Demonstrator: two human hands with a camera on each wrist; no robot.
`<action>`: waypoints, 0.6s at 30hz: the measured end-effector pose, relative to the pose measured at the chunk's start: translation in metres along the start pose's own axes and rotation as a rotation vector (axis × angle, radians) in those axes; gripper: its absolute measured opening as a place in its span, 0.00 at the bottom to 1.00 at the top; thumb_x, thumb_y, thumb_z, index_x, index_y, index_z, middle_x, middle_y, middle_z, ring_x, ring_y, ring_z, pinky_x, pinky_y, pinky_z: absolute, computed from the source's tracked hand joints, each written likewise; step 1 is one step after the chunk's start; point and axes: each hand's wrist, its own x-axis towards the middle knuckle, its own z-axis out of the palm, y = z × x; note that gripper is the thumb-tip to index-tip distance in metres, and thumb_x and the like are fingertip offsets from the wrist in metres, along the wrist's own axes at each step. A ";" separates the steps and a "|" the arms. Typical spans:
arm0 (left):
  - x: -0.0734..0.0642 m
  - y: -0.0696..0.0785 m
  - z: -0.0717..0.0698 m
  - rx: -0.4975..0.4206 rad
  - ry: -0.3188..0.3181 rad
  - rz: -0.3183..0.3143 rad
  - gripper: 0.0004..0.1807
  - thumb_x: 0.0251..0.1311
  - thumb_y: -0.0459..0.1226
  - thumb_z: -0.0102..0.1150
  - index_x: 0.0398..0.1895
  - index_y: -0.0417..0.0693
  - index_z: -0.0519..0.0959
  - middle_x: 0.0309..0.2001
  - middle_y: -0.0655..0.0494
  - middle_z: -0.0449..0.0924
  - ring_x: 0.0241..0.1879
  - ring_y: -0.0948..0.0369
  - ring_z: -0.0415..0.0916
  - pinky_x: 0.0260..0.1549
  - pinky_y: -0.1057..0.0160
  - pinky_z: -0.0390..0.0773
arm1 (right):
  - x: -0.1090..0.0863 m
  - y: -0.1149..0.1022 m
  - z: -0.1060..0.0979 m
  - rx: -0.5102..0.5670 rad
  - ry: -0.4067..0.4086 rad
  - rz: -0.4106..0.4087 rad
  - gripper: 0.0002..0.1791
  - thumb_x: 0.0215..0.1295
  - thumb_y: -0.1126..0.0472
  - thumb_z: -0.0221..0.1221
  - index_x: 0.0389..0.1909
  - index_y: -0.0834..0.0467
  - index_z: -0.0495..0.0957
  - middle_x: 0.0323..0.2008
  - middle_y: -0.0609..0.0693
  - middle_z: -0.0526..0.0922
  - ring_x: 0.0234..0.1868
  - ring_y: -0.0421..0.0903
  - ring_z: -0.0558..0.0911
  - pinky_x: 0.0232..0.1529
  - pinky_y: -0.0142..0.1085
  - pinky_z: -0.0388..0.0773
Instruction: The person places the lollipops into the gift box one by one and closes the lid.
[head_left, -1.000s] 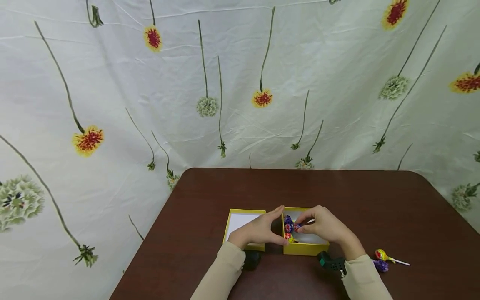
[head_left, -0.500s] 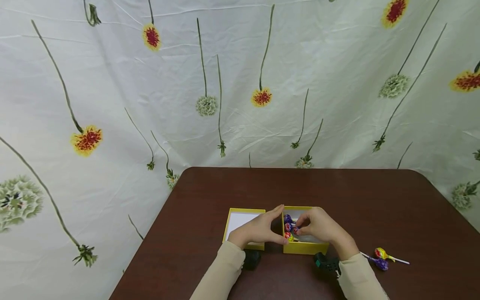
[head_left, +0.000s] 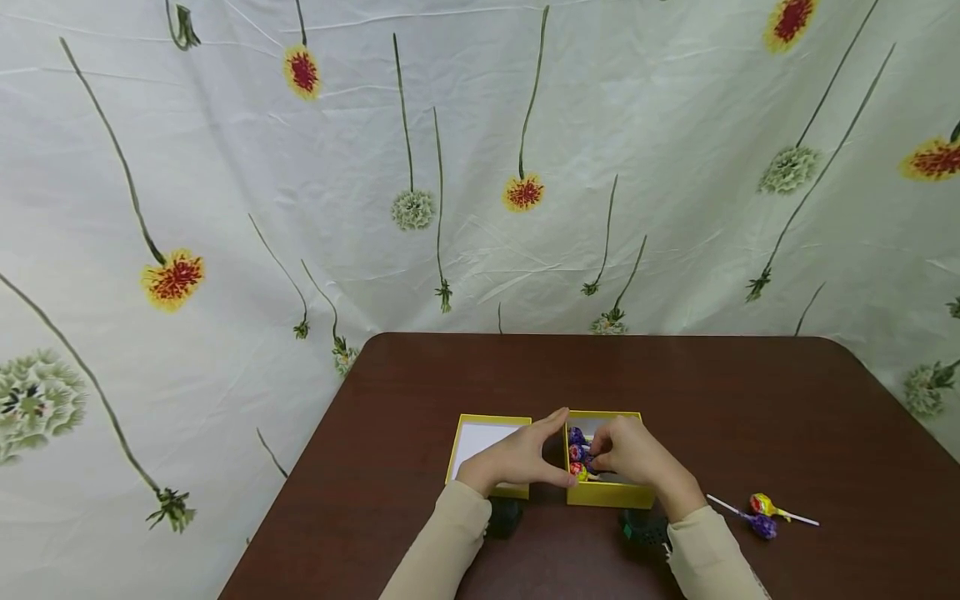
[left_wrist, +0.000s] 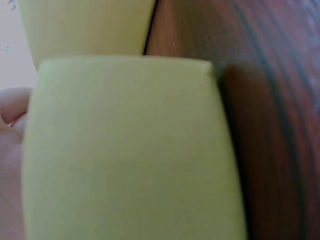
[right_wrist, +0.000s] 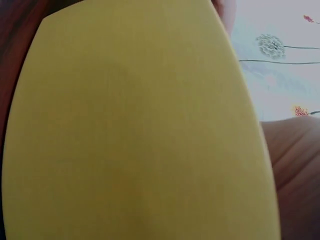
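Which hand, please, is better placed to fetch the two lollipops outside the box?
Probably the right hand: the yellow lollipop and purple lollipop lie nearer it, beside its sleeve, while the left hand is at the left side of the box.

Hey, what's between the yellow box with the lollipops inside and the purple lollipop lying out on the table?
In the head view, the right wrist and beige cuff cross between the yellow box and purple lollipop.

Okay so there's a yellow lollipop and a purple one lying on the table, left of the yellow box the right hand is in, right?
Not quite: the yellow lollipop and the purple one do lie on the table, but right of the yellow box, as the head view shows.
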 end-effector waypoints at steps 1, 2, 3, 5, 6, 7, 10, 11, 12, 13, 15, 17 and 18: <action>0.000 0.000 0.000 -0.002 0.000 0.000 0.59 0.56 0.54 0.71 0.82 0.55 0.43 0.82 0.57 0.42 0.80 0.55 0.46 0.74 0.46 0.59 | 0.000 0.000 0.001 -0.008 0.004 -0.003 0.05 0.56 0.72 0.69 0.24 0.60 0.86 0.24 0.47 0.85 0.23 0.37 0.77 0.25 0.30 0.77; 0.000 0.000 0.000 -0.001 0.000 -0.002 0.59 0.56 0.54 0.71 0.82 0.55 0.43 0.82 0.57 0.42 0.80 0.55 0.46 0.74 0.47 0.59 | 0.001 0.000 0.001 -0.016 0.007 -0.009 0.06 0.55 0.72 0.68 0.24 0.61 0.86 0.23 0.47 0.85 0.23 0.37 0.77 0.25 0.30 0.77; 0.000 0.000 0.000 -0.001 0.000 -0.002 0.58 0.56 0.54 0.71 0.82 0.55 0.43 0.82 0.57 0.42 0.80 0.55 0.46 0.74 0.47 0.59 | 0.001 0.001 0.002 -0.024 0.011 -0.013 0.06 0.55 0.73 0.69 0.23 0.61 0.86 0.23 0.47 0.85 0.22 0.37 0.77 0.24 0.29 0.77; 0.000 0.001 -0.001 -0.001 0.002 -0.003 0.58 0.56 0.54 0.71 0.82 0.56 0.43 0.82 0.57 0.42 0.80 0.55 0.46 0.74 0.46 0.59 | 0.002 0.001 0.003 -0.038 0.018 -0.024 0.07 0.54 0.74 0.69 0.22 0.60 0.85 0.22 0.47 0.85 0.22 0.36 0.77 0.24 0.29 0.77; -0.001 0.001 -0.001 0.000 0.003 -0.004 0.58 0.56 0.54 0.71 0.82 0.56 0.44 0.82 0.57 0.42 0.80 0.55 0.46 0.74 0.46 0.59 | 0.002 0.001 0.003 -0.042 0.021 -0.027 0.07 0.54 0.74 0.68 0.22 0.60 0.85 0.22 0.47 0.85 0.21 0.36 0.77 0.24 0.29 0.77; -0.001 0.001 -0.001 0.000 0.004 -0.005 0.58 0.55 0.54 0.71 0.82 0.56 0.44 0.82 0.57 0.42 0.80 0.55 0.46 0.74 0.46 0.59 | 0.002 0.001 0.003 -0.046 0.024 -0.029 0.07 0.54 0.74 0.68 0.22 0.60 0.85 0.22 0.47 0.84 0.21 0.36 0.76 0.24 0.29 0.77; -0.002 0.001 -0.001 0.001 0.004 -0.007 0.58 0.55 0.55 0.71 0.82 0.56 0.44 0.82 0.59 0.43 0.80 0.55 0.46 0.74 0.46 0.60 | 0.002 0.000 0.004 -0.040 0.024 -0.019 0.07 0.54 0.74 0.68 0.22 0.61 0.85 0.22 0.47 0.84 0.22 0.37 0.77 0.24 0.30 0.78; -0.002 0.002 -0.001 0.003 0.004 -0.007 0.58 0.55 0.55 0.71 0.82 0.55 0.44 0.82 0.60 0.43 0.80 0.55 0.46 0.74 0.46 0.60 | 0.001 -0.001 0.003 -0.035 0.022 -0.012 0.07 0.55 0.74 0.68 0.23 0.61 0.85 0.22 0.47 0.85 0.22 0.37 0.77 0.25 0.30 0.78; -0.002 0.002 -0.001 0.003 0.003 -0.008 0.58 0.55 0.55 0.70 0.82 0.55 0.44 0.82 0.60 0.43 0.80 0.55 0.46 0.74 0.46 0.60 | 0.001 -0.001 0.003 -0.030 0.022 -0.007 0.07 0.55 0.74 0.68 0.23 0.61 0.85 0.23 0.47 0.85 0.22 0.38 0.77 0.25 0.31 0.79; -0.003 0.002 -0.001 0.001 0.001 -0.008 0.58 0.56 0.55 0.70 0.82 0.55 0.44 0.82 0.60 0.42 0.80 0.55 0.46 0.74 0.46 0.59 | 0.000 -0.002 0.003 -0.026 0.021 -0.001 0.06 0.55 0.73 0.68 0.24 0.61 0.85 0.23 0.47 0.85 0.23 0.38 0.77 0.26 0.31 0.79; -0.003 0.002 -0.001 0.003 0.001 -0.010 0.58 0.56 0.55 0.70 0.82 0.55 0.44 0.81 0.61 0.43 0.80 0.55 0.46 0.74 0.46 0.59 | -0.001 -0.001 0.001 -0.006 0.016 -0.005 0.05 0.56 0.72 0.68 0.25 0.60 0.85 0.24 0.47 0.85 0.24 0.38 0.76 0.27 0.32 0.78; -0.002 0.002 -0.001 0.005 0.002 -0.008 0.58 0.55 0.55 0.70 0.82 0.55 0.44 0.82 0.60 0.43 0.80 0.55 0.47 0.74 0.46 0.59 | -0.003 -0.001 -0.003 0.005 0.018 -0.014 0.04 0.57 0.70 0.68 0.26 0.60 0.86 0.25 0.46 0.85 0.26 0.39 0.77 0.28 0.32 0.78; -0.002 0.003 -0.001 0.007 0.002 -0.008 0.58 0.55 0.55 0.70 0.82 0.56 0.44 0.82 0.59 0.43 0.80 0.55 0.47 0.74 0.46 0.59 | -0.003 0.000 -0.005 0.010 0.022 -0.020 0.03 0.57 0.70 0.68 0.27 0.60 0.86 0.26 0.46 0.85 0.26 0.39 0.77 0.28 0.32 0.78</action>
